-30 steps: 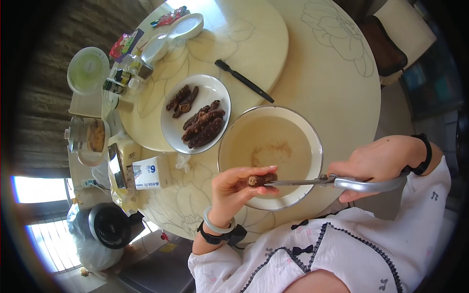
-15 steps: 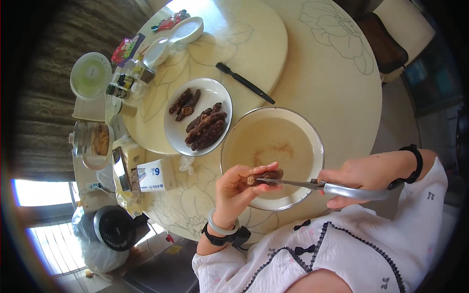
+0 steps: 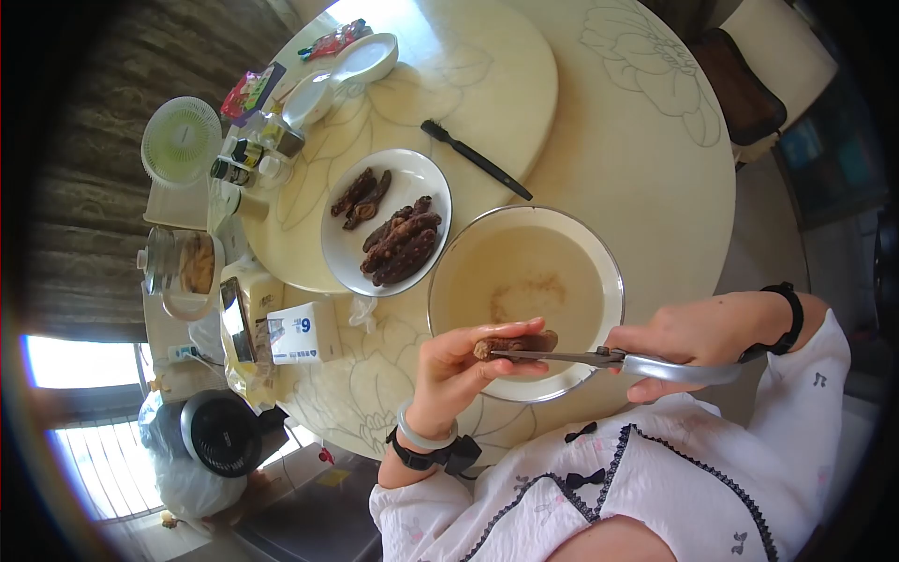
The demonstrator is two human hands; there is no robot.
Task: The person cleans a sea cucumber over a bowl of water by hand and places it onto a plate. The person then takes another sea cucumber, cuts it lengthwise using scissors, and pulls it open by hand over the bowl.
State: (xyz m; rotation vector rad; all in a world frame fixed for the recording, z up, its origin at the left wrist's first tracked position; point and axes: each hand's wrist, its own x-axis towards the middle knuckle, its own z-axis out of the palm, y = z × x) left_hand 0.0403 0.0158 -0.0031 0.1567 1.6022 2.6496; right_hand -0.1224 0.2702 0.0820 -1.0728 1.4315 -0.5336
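My left hand [image 3: 459,361] holds a brown, bumpy piece [image 3: 536,344] between thumb and fingers, over the near rim of a bowl of cloudy water [image 3: 524,248]. In my right hand [image 3: 679,342] is a pair of scissors [image 3: 665,370] with grey handles. Their blades point left and lie against the piece; how far apart they are is hard to tell. Brown bits float or rest in the water. Beyond the bowl to the left, a white plate [image 3: 342,248] bears several dark brown pieces [image 3: 403,248] in two groups.
A black brush [image 3: 478,161] lies behind the bowl. Farther left are a tissue box [image 3: 304,333], a glass pot [image 3: 187,262], small jars [image 3: 234,169], white dishes [image 3: 365,58] and a green fan [image 3: 181,140]. A chair [image 3: 787,56] stands at the upper right.
The piece in my left hand is turned slightly, and my left fingers are straighter along it. The scissor blades have shifted a little along the piece. The view has moved slightly.
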